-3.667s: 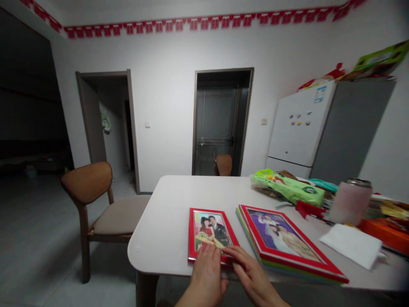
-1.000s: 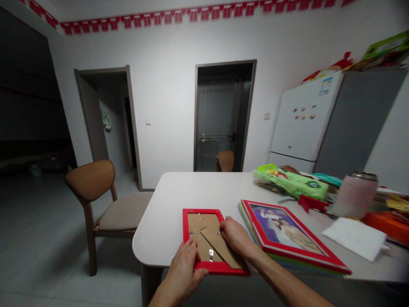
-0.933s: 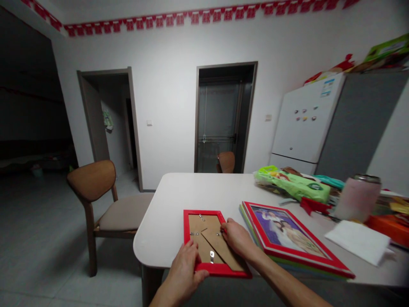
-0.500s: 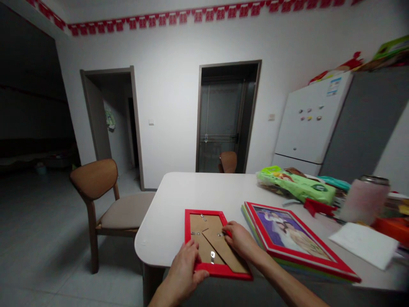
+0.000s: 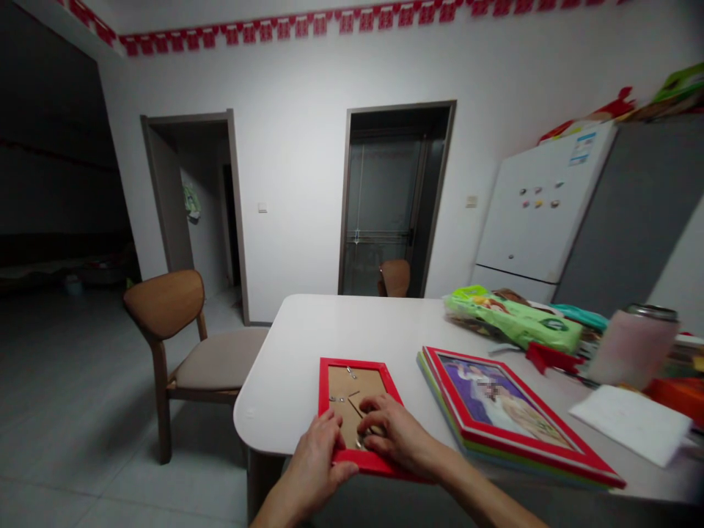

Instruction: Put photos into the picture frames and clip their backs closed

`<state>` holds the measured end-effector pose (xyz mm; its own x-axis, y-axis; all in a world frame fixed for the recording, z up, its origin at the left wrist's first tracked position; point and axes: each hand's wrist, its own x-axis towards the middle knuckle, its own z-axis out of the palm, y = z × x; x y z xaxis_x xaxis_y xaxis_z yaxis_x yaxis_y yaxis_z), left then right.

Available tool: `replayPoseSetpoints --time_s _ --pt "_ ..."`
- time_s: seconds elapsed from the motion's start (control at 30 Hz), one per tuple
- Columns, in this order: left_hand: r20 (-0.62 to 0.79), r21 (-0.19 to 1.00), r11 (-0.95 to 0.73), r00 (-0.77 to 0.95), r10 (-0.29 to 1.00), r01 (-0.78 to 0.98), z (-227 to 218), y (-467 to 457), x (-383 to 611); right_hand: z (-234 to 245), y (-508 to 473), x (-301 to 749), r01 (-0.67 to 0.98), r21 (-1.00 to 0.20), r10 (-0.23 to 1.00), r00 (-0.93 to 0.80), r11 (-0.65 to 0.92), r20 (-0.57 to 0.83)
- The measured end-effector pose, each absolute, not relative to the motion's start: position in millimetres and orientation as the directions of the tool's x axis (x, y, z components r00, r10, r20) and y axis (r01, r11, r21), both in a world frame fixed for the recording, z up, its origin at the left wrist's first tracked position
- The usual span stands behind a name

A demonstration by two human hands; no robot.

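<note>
Left hand (image 5: 317, 456) is clasping the red frame (image 5: 356, 383); right hand (image 5: 400, 435), grip unclear, is apparently working a clip (image 5: 359, 442), next requiring steady bracing.

A brown-backed chair (image 5: 163, 304) stands left of the counter (image 5: 330, 330), and another chair's back (image 5: 396, 277) shows before a dark doorway (image 5: 385, 183). On the counter's right side, a green packet (image 5: 514, 320), a pinkish jar (image 5: 635, 345) and a white sheet (image 5: 631, 423) lie near one another. Behind them stands a white-fronted refrigerator (image 5: 533, 238) dotted with magnets (image 5: 538, 204).
</note>
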<state>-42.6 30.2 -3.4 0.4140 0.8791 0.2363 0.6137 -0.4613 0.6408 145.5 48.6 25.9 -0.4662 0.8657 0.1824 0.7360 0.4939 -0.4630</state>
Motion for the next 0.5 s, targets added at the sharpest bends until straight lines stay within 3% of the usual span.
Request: replayPoseSetpoints --time_s 0.23,0.5 --pt "0.239 0.652 -0.472 0.429 0.871 0.594 -5.6 31.5 -44.1 20.1 67.8 132.3 0.75 -0.465 0.882 -0.381 0.47 0.277" --pt "0.286 0.643 -0.515 0.446 0.848 0.566 3.4 30.4 -41.9 14.8 101.5 92.4 0.862 -0.363 0.924 -0.259 0.353 0.283"
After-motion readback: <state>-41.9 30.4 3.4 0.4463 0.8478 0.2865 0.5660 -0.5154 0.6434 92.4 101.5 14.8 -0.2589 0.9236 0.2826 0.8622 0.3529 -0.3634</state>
